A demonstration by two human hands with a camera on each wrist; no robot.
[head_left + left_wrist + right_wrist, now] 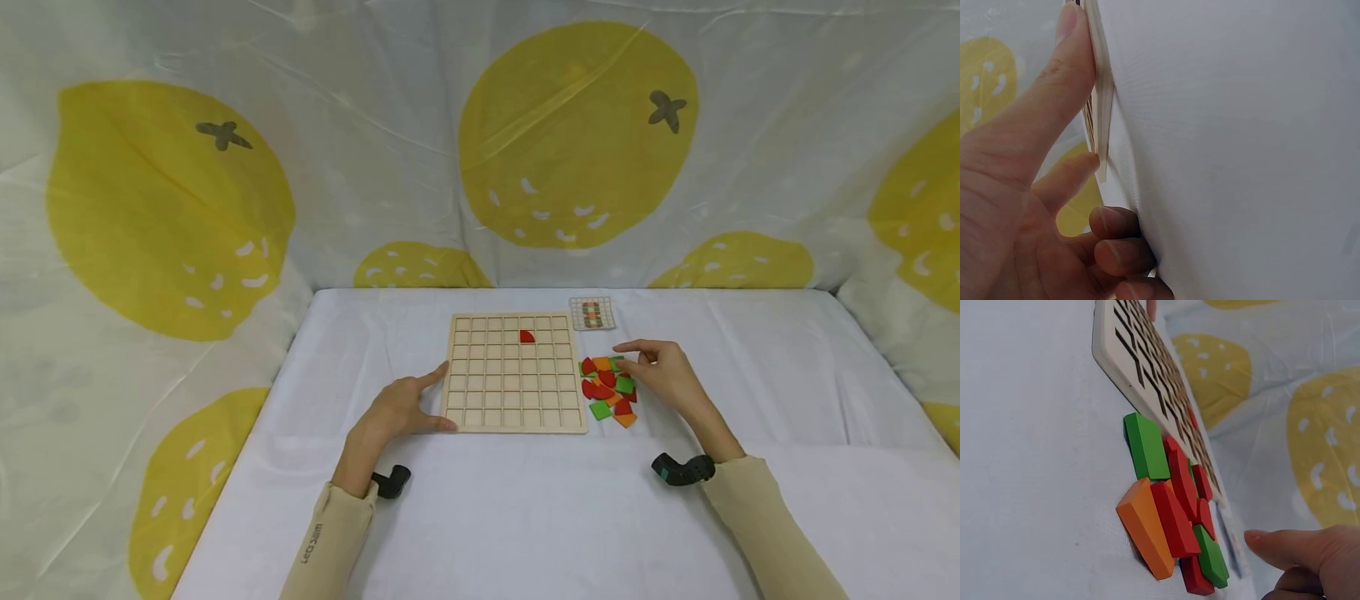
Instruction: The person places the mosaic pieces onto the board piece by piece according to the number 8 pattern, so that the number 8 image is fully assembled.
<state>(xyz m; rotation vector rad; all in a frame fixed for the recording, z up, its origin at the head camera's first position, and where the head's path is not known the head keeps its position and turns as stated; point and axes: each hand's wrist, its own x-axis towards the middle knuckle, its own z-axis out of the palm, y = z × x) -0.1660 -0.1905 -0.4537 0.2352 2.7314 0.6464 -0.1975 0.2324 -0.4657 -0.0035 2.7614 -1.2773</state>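
A square wooden board (512,383) with a grid of recessed cells lies flat on the white cloth. One red quarter-round piece (527,337) sits in a cell towards its upper right. My left hand (396,406) rests at the board's left side, index finger against the edge and thumb (1069,59) along the near corner. Its other fingers curl down on the cloth. My right hand (663,372) hovers at the far right of a loose pile of red, orange and green pieces (603,392). Its index finger (1285,545) points out, with thumb and index apart and nothing visible between them.
Beyond the pile, beside the board's upper right corner, lies a small gridded card (592,314) with a coloured pattern. A green square (600,410) and an orange piece (625,420) lie at the pile's near end. A lemon-print cloth (375,167) hangs behind the table.
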